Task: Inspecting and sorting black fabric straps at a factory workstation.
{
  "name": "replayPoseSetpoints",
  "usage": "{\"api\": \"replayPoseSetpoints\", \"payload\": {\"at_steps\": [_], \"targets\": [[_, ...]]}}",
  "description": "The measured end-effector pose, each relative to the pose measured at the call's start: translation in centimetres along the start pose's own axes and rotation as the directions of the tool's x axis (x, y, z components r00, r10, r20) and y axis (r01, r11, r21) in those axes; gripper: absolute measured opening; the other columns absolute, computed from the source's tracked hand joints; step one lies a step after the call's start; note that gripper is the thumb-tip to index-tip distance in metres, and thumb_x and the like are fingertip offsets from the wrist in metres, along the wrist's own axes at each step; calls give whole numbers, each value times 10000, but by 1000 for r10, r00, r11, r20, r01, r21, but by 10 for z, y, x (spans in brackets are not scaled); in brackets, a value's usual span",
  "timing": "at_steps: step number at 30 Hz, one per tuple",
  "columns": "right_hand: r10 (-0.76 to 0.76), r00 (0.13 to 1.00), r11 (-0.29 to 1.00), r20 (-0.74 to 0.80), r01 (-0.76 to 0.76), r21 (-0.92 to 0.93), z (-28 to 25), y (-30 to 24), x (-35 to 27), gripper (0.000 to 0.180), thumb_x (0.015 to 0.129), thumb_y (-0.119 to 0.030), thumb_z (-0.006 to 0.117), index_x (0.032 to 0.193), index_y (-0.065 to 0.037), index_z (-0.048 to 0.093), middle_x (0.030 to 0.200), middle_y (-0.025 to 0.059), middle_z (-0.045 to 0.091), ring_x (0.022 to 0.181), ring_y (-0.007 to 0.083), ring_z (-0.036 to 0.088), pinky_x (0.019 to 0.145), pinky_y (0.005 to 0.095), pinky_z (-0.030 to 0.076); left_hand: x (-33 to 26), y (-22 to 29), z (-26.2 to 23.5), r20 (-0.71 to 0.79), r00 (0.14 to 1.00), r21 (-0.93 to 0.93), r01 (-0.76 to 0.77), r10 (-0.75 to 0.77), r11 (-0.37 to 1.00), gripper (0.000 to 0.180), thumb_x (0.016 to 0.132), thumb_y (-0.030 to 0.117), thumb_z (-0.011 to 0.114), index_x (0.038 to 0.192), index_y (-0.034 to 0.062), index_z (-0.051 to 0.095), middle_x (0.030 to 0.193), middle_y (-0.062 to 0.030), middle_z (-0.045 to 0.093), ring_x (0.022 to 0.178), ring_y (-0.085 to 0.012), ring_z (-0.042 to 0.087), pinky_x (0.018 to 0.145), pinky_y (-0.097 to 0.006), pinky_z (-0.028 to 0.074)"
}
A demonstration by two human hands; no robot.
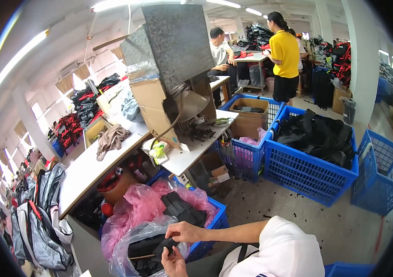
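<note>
Both my hands pinch a small flat black piece (165, 246), which looks like cut fabric or webbing. My right hand (185, 231) grips its upper edge, the bare forearm reaching in from a white sleeve on the right. Lower down, my left hand (174, 264) holds the same piece between thumb and fingers. Below it, a clear plastic bag (121, 244) contains more black pieces. Just beyond lie stacked black strips (178, 206) on pink plastic bags (137, 203), in a blue crate (218, 216).
A white workbench (83, 177) stands ahead on the left, with a machine under a metal hood (181, 46) and cardboard. To the right are blue crates (305, 179), one heaped with black straps (316, 136). Black scraps litter the floor. A person in yellow (285, 55) stands farther off; another sits nearby.
</note>
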State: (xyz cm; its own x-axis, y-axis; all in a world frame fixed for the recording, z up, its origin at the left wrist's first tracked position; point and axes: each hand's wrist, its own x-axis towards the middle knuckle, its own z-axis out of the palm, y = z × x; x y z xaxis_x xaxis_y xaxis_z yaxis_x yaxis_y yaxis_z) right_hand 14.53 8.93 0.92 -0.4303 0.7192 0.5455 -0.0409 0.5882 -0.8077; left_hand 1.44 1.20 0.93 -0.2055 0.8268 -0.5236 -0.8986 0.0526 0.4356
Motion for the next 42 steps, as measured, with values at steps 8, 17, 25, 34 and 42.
{"api": "replayPoseSetpoints", "payload": {"at_steps": [8, 17, 25, 34, 42], "targets": [[-246, 963, 887, -106, 180, -425, -32, -12, 15, 101, 734, -50, 598, 823, -3, 603, 814, 97, 580, 761, 254, 614, 656, 342, 498, 5, 5, -3, 280, 830, 479, -556, 482, 679, 373, 766, -8, 650, 1113, 1, 512, 1016, -86, 531, 837, -167, 563, 639, -255, 546], [-247, 969, 834, -2, 211, -510, -12, 12, 1, 144, 739, -78, 606, 856, 5, 616, 794, 90, 547, 721, 242, 599, 590, 323, 503, 28, -26, 10, 497, 656, 514, -750, 568, 416, 195, 752, -11, 635, 943, -45, 607, 955, -85, 575, 897, -176, 553, 763, -277, 456], [-66, 995, 855, -75, 18, -519, -3, 30, -9, 106, 728, -75, 613, 792, -11, 558, 809, 119, 525, 768, 296, 586, 640, 365, 501, 52, -35, 4, 737, 288, 636, -603, 612, -482, 67, 748, 31, 557, 752, -23, 596, 732, -114, 576, 654, -239, 537, 571, -353, 426], [-68, 988, 902, -138, 2, -431, -4, 53, -7, 93, 737, -71, 605, 787, -5, 561, 821, 135, 533, 772, 312, 576, 635, 391, 491, 57, -39, 22, 667, 435, 715, -602, 605, -356, 90, 763, 57, 577, 810, -4, 624, 737, -123, 605, 636, -267, 587, 578, -365, 451], [609, 782, 672, 135, -599, 436, 5, 90, -28, 111, 823, -140, 639, 746, -73, 593, 603, -45, 483, 513, 75, 452, 449, 232, 324, 73, -46, -7, 688, 554, 725, -497, 469, -477, 142, 770, 67, 559, 859, 20, 660, 727, -190, 631, 649, -366, 612, 590, -406, 481]]}}
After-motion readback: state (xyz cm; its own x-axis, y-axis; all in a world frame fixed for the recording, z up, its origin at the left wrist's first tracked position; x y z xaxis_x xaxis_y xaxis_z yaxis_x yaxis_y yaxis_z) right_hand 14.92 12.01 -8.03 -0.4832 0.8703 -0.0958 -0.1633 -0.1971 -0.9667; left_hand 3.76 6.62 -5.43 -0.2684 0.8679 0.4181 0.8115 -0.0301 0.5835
